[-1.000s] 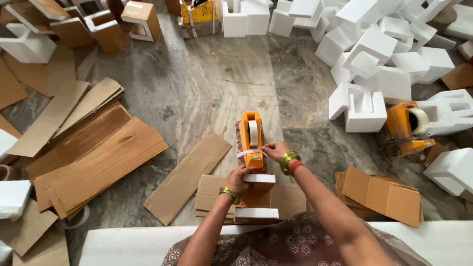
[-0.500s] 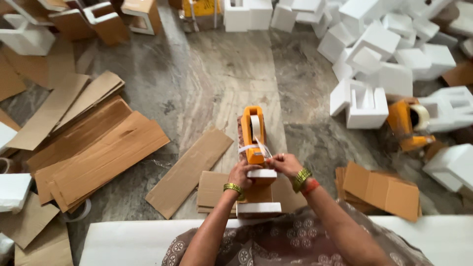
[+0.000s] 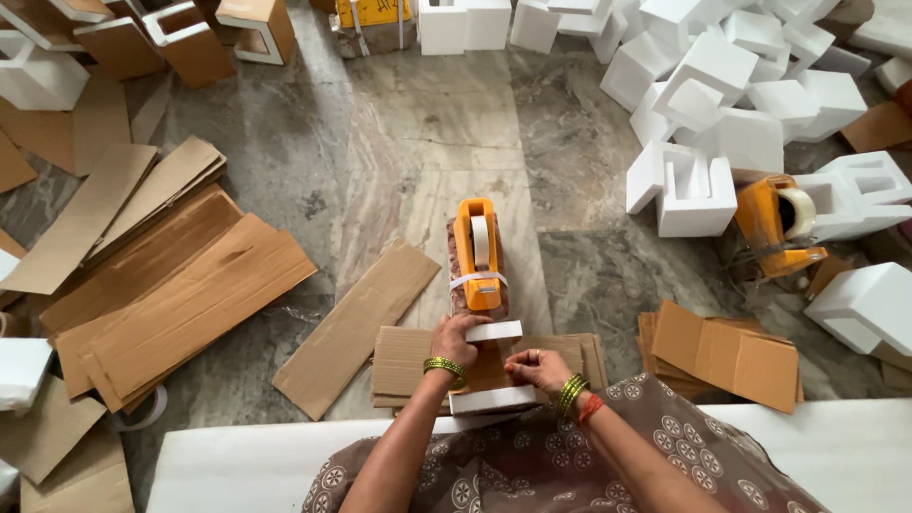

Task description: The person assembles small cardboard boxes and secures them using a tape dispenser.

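Note:
My left hand (image 3: pixel 456 338) grips the upper white foam strip (image 3: pixel 496 331) of a small brown cardboard piece (image 3: pixel 489 369), which lies on a stack of flat cardboard sheets (image 3: pixel 404 366). A second white foam strip (image 3: pixel 494 400) runs along the piece's near edge. My right hand (image 3: pixel 532 366) rests on the cardboard piece with its fingers curled and pinched. Whether it holds tape I cannot tell. Just beyond my hands stands an orange tape dispenser (image 3: pixel 478 249) with a white roll, set on a reddish brick.
Long cardboard sheets (image 3: pixel 180 285) lie spread at the left, and one strip (image 3: pixel 361 323) lies beside the stack. Folded cardboard (image 3: pixel 727 356) sits at the right. White foam blocks (image 3: pixel 693 180) are heaped at the back right beside a second orange dispenser (image 3: pixel 784 223). A white slab (image 3: pixel 237 465) lies at the near edge.
My right hand has come back from the tape dispenser to the cardboard piece. My left hand has stayed on the upper foam strip.

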